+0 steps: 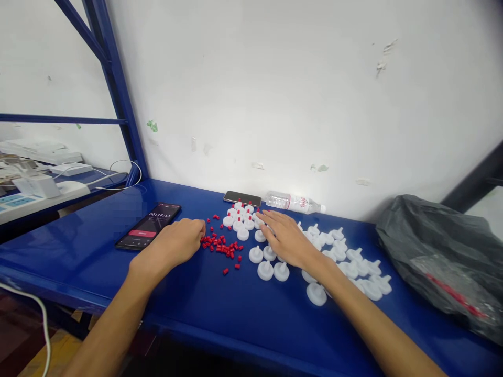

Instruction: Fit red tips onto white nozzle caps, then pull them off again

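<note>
My left hand [181,240] is curled with its fingertips at the left edge of a scatter of small red caps [223,249]. Whether a cap is pinched in it is hidden behind the knuckles. My right hand [286,235] reaches palm down over white round nozzle lids [265,270], its fingers stretched out toward a cluster of white lids with red caps on their tips [238,219]. That cluster sits behind the loose caps. To the right of my right hand, many bare white lids with pointed spouts [353,256] lie in a loose pile, partly covered by my forearm.
A phone showing a timer [149,226] lies left of my left hand. Another dark phone [242,198] and a clear plastic bottle [294,202] lie along the wall. On the right is a black plastic bag [424,246]. A power strip [43,201] sits at far left beyond a blue post [118,89].
</note>
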